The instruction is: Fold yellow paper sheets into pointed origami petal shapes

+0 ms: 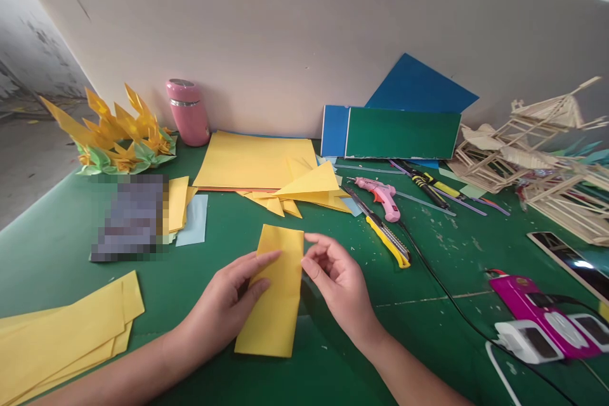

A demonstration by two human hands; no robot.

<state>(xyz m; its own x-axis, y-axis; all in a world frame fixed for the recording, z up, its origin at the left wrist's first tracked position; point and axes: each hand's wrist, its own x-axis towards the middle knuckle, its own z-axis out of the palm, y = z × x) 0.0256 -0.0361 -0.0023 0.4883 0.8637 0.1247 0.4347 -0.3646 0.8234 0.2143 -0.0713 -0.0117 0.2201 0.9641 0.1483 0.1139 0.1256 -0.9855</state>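
A folded yellow paper strip [278, 304] lies lengthwise on the green table [428, 304] in front of me. My left hand [228, 304] rests flat on its left side, fingers stretched out and pressing it down. My right hand [337, 279] is at the strip's right edge near the top, fingers loosely curled and apart, fingertips touching the edge; nothing is held in it.
Yellow paper strips [61, 336] lie at the lower left. A yellow sheet stack [252, 162] with folded triangles [309, 193] lies behind, beside a pink bottle [187, 111] and paper flowers [118, 139]. To the right lie a utility knife [385, 235], a pink glue gun [380, 193], a power strip [547, 323] and stick models [533, 152].
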